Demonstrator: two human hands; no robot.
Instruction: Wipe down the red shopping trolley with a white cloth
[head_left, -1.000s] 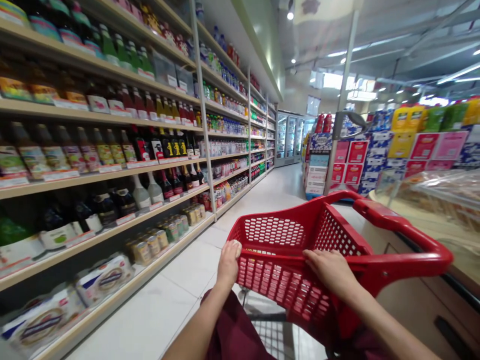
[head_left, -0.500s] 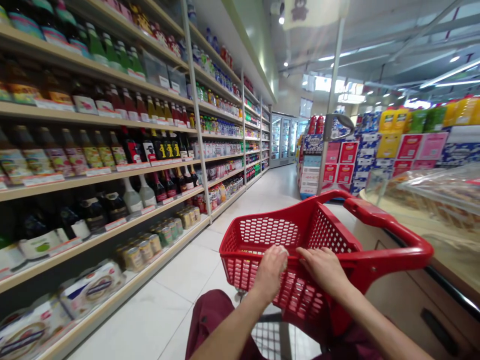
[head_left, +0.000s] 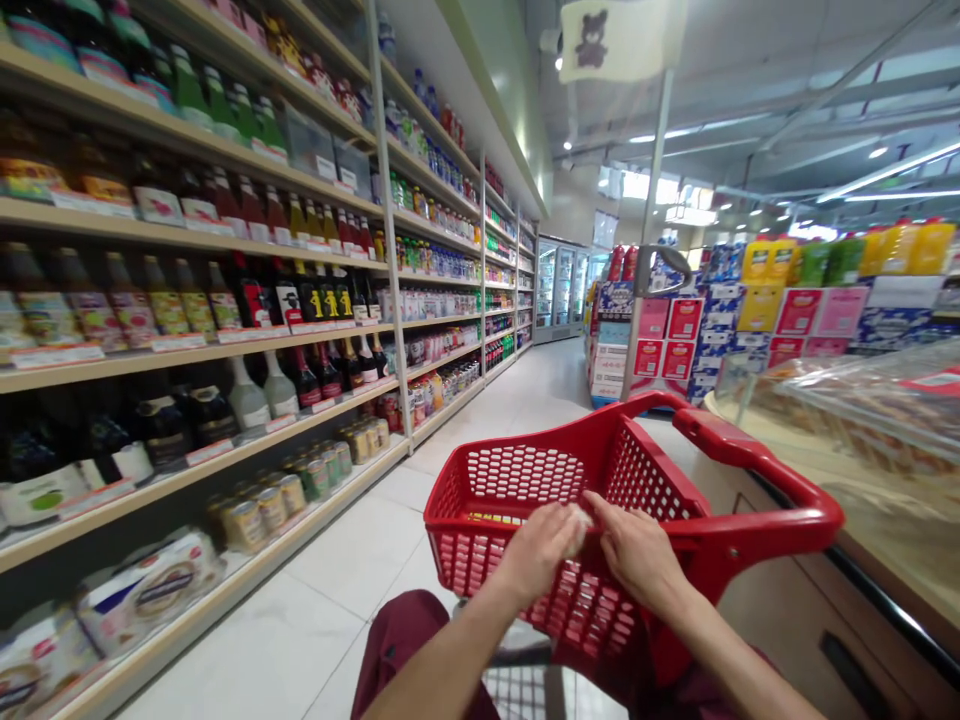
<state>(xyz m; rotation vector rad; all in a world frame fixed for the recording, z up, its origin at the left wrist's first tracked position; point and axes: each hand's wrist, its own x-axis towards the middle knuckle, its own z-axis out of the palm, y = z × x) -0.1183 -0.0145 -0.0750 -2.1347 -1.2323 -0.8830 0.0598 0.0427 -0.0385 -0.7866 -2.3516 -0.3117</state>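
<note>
A red plastic shopping cart [head_left: 525, 450] with a perforated basket stands right in front of me. My left hand [head_left: 541, 552] is closed at its near rim, with a small crumpled white wad, perhaps tissue [head_left: 577, 532], showing at the fingertips. Close beside it, my right hand [head_left: 641, 555] is over the same rim. Its index finger stretches out toward the wad, while the other fingers are partly hidden. Inside the basket, something yellow [head_left: 491, 518] lies low, mostly covered by the rim and my left hand. The cart's thick handle [head_left: 795, 510] is to the right of my hands.
Shelves [head_left: 330, 330] of bottles, cans and packs line the left side. A tiled aisle [head_left: 506, 390] runs toward glass-door fridges [head_left: 562, 285]. At right are a display counter [head_left: 757, 400] under clear covers, a metal post [head_left: 637, 300] and stacked boxes [head_left: 675, 340].
My hands have drawn closer together, and my right index finger now extends to the wad in my left hand. The cart sits slightly further left in view.
</note>
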